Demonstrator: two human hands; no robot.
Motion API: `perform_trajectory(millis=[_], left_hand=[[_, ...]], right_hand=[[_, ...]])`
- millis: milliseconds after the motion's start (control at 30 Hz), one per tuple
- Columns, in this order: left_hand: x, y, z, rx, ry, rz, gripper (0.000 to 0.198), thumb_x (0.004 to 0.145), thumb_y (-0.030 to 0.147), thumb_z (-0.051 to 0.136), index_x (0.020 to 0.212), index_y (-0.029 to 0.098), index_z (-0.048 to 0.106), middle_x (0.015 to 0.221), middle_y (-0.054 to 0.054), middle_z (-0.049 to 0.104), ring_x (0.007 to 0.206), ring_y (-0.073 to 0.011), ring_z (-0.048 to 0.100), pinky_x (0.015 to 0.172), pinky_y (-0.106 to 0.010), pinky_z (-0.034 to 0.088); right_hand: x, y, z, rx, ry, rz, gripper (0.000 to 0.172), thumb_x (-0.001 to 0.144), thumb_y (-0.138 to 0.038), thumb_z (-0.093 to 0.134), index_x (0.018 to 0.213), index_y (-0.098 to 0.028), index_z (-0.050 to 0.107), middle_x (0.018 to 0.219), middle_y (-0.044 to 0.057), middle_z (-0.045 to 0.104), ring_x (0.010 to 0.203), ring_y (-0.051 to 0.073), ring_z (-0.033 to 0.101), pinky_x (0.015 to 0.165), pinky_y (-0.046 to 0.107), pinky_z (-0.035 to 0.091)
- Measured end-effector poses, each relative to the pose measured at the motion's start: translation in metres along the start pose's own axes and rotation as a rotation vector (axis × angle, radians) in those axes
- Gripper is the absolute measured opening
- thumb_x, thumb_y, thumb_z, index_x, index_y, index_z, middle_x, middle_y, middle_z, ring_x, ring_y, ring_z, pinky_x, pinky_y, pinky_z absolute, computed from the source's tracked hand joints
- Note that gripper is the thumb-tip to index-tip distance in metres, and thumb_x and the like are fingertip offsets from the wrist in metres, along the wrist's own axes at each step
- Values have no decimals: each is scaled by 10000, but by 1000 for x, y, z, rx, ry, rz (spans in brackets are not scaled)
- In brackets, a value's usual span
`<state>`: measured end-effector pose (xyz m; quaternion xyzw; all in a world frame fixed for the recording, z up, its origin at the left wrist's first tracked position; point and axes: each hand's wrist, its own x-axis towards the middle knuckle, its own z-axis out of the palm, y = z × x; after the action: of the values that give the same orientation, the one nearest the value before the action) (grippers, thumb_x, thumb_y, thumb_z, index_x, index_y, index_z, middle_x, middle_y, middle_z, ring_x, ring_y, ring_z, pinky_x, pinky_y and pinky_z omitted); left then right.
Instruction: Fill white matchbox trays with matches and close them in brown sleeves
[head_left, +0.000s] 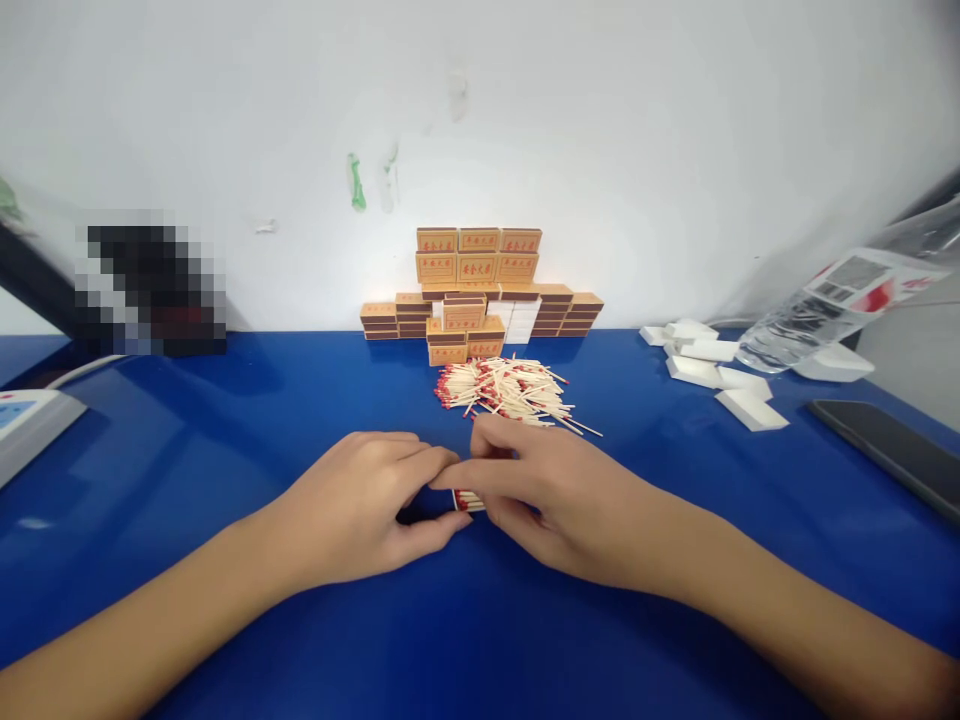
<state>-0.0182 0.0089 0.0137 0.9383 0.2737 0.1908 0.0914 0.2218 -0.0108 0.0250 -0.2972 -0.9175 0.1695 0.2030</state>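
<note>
On the blue table in front of me is a small open matchbox tray (470,501) with red-tipped matchsticks lying in it. My left hand (371,505) is closed on its left side, thumb at the near edge and fingers at the far edge. From the right, my right hand (544,490) reaches over the tray with its index finger stretched to my left fingertips. Its thumb and other fingers are bent together at the tray's right end, covering most of it. What they hold there is hidden. Just beyond my hands lies a loose heap of matchsticks (517,388).
Stacked orange matchboxes (478,268) stand against the wall behind the heap. Several white trays (694,371) lie at the right, beside a leaning plastic bottle (817,300) and a dark phone (892,450). A white device (37,425) sits at the left edge, near a pixelated dark object (154,285).
</note>
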Motion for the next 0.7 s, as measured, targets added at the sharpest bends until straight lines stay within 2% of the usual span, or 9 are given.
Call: perform_trajectory(millis=[100,300,467,600,700], left_hand=[[0,-1,-1,4,-28,-28,140,947,293,737,926,184,651,700,47,584,601,-127,553,585,-269,379],[0,-1,-1,34,-24,-12,169,942,323,750,918,174,672,665,49,554,553,-120,507,546,-265,351],[-2,-2,1,33,1,-30,230,947,323,740,1122,177,718,692,39,588,584,-126,549,566,-253,394],[-4,-2,1,45,111,-38,264,983,336,697,1203,191,705,687,46,570,596,-126,552,578,-257,398],[-4,-2,1,54,72,-75,258,972,347,705,1189,206,717,678,53,563,572,-118,540,565,-255,387]], right_hand=[[-1,-1,-1,-29,-24,-7,290,1010,-73,508,1099,-194,756,941,31,530,702,132,478,636,279,365],[-2,4,-4,-38,67,55,281,1010,-103,520,1128,-189,760,935,39,570,730,145,523,647,286,377],[-7,20,-29,-170,117,82,269,976,-91,527,1074,-194,756,949,53,659,771,161,586,682,294,402],[-17,35,-58,-210,-29,286,69,940,-267,669,924,-219,715,827,16,656,727,167,580,653,292,397],[-22,42,-63,-146,-173,412,189,929,-420,710,917,-232,724,845,18,670,717,170,583,626,292,405]])
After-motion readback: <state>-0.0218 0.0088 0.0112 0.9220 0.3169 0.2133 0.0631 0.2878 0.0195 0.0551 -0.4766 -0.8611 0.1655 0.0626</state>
